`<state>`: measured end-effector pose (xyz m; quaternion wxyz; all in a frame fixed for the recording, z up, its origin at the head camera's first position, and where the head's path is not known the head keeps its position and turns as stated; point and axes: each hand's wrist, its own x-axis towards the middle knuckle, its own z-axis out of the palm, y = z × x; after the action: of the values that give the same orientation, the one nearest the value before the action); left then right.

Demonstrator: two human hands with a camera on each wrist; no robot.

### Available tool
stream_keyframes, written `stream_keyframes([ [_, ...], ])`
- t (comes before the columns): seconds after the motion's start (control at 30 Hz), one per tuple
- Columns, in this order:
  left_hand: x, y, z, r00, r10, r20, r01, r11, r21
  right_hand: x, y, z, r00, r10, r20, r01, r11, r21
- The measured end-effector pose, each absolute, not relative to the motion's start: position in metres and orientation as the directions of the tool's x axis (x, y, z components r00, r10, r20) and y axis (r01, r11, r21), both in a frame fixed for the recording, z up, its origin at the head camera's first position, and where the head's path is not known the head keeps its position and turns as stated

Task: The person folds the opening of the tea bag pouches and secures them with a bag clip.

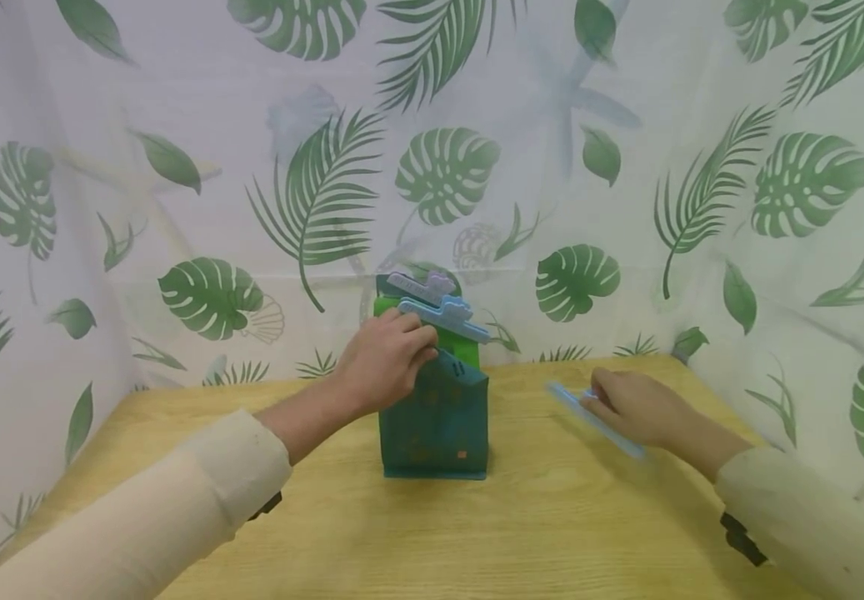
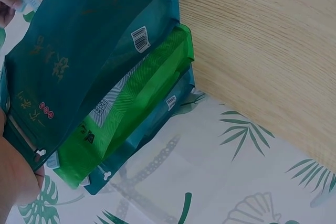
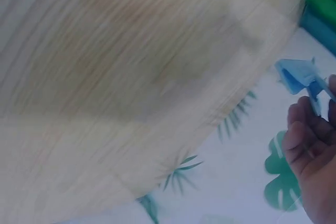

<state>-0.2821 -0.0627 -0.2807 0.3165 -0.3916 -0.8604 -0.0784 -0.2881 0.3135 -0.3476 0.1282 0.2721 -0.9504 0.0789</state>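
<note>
Leaf-print curtain (image 1: 177, 125): white cloth with green palm and monstera leaves, hung behind and to both sides of the table.

Wooden table (image 1: 551, 533): light grain top, bearing every item below.

Dark teal bag (image 1: 435, 425): upright near the table's middle, front flap folded down. Seen from the left wrist view as the nearest of 3 bags stacked together, barcode label on its side.

Green bag (image 1: 457, 343): directly behind the teal one, top edge showing above it; between 2 teal bags in the left wrist view.

Left hand (image 1: 385, 360): at the top of the dark teal bag, fingers curled over its upper edge and gripping it.

Right hand (image 1: 630, 406): low over the table's right part, well apart from the bags, fingers curled round a light blue clip (image 1: 595, 419); clip long, narrow, blurred, lying slantwise under the fingers.

2 sealing clips on the bag tops: blue clip (image 1: 444, 317) across the green bag, just beside the left hand's fingertips; pale lilac clip (image 1: 422, 287) above and behind it.

Cream sleeves (image 1: 139, 517): 1 on each forearm.
</note>
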Motion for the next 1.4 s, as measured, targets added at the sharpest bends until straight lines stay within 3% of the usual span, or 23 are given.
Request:
stream_keyframes([
  [0.27,-0.284,-0.063,-0.283,-0.486,0.626,0.610,0.721,0.681,-0.125,-0.286,0.283,-0.339,-0.757,-0.517,0.400,-0.620,0.761,-0.190],
  [0.9,-0.283,-0.064,-0.284,-0.461,0.632,0.624,0.726,0.672,-0.144,-0.278,0.259,-0.319,-0.668,-0.580,0.466,-0.688,0.720,-0.090],
  [1.2,-0.284,-0.065,-0.287,-0.455,0.639,0.620,0.735,0.663,-0.145,-0.276,0.260,-0.316,-0.676,-0.568,0.469,-0.664,0.746,-0.054],
  [1.4,-0.284,-0.066,-0.285,-0.465,0.636,0.615,0.731,0.669,-0.138,-0.279,0.261,-0.319,-0.613,-0.587,0.529,-0.703,0.710,-0.028],
])
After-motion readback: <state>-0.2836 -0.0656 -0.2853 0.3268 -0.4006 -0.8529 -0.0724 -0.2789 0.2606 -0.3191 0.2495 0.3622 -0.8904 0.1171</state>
